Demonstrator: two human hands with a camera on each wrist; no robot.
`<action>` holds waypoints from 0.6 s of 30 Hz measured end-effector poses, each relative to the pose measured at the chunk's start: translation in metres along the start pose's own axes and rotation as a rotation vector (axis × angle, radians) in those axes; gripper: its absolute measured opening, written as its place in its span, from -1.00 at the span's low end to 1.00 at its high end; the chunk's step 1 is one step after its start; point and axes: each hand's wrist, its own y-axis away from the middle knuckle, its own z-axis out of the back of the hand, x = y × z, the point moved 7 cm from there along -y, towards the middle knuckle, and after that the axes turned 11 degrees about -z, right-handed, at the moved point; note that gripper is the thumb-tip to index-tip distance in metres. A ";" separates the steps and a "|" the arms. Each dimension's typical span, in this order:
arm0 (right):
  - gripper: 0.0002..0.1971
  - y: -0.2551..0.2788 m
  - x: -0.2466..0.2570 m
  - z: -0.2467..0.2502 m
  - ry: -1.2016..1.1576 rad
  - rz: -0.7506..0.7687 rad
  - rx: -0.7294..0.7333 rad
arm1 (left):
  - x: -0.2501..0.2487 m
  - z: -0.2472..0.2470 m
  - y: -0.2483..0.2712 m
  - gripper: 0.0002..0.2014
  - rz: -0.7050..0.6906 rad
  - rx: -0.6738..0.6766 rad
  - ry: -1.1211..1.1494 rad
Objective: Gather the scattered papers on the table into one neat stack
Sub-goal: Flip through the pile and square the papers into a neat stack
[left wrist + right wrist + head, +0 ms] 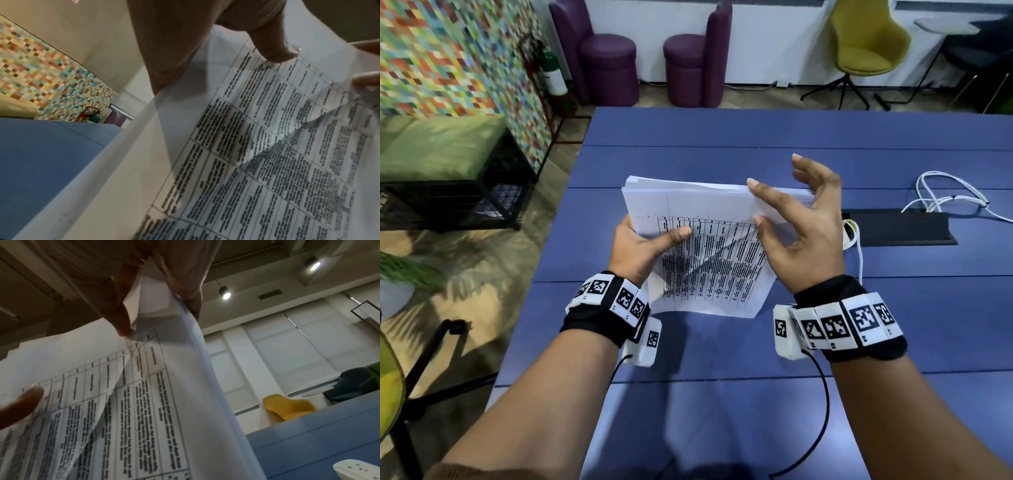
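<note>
A stack of white papers [705,246], its top sheet printed with a table, stands tilted on its lower edge on the blue table [756,394]. My left hand [650,246] grips the stack's left edge, with the thumb pressed on the printed face. My right hand [801,219] holds the right edge, thumb on the front and fingers behind, while the index and middle fingers are raised. A front sheet is creased diagonally. The left wrist view shows the printed sheet [226,146] under my thumb. In the right wrist view the stack's edge [197,369] runs between thumb and fingers.
White cables [941,192] and a black cable slot [900,228] lie on the table to the right, with a white power strip [357,470] near my right wrist. Purple stools [609,68] and an olive chair [866,44] stand beyond the far edge.
</note>
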 end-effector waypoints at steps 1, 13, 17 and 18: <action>-0.56 0.000 -0.003 0.000 -0.010 -0.013 -0.020 | -0.003 -0.001 0.000 -0.36 -0.020 -0.007 0.004; -0.59 0.018 -0.019 -0.010 -0.169 -0.272 -0.104 | -0.060 -0.011 -0.004 -0.76 -0.278 -0.436 -0.036; -0.59 0.017 -0.026 -0.010 -0.199 -0.344 -0.116 | -0.058 -0.002 -0.006 -0.86 -0.329 -0.483 -0.040; -0.56 0.016 -0.025 -0.011 -0.234 -0.359 -0.113 | -0.058 -0.004 -0.005 -0.84 -0.350 -0.477 -0.045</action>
